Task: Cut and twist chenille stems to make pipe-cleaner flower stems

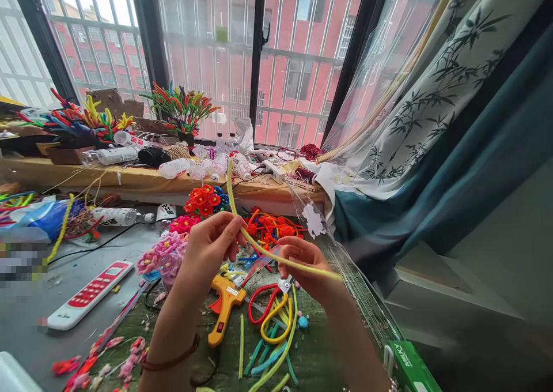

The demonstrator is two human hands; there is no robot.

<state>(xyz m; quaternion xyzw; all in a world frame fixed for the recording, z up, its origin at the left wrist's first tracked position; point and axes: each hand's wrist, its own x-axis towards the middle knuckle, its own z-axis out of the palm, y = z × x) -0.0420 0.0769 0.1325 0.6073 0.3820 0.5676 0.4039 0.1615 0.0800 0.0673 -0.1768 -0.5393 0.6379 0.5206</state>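
Your left hand (212,241) pinches a yellow fuzzy stem (260,247), its ends reaching toward twelve and four o'clock. It crosses your right hand (309,268), whose grip cannot be told; scissors (285,286) lie at that hand's seven o'clock.

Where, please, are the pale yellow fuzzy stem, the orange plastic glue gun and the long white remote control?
Pale yellow fuzzy stem (261,248), head view: middle stretch.
Orange plastic glue gun (225,306), head view: handle.
Long white remote control (91,296), head view: keypad.

head view: worn on head | faces forward-down | left grip (213,242), right grip (319,282) near | window (258,75) beyond
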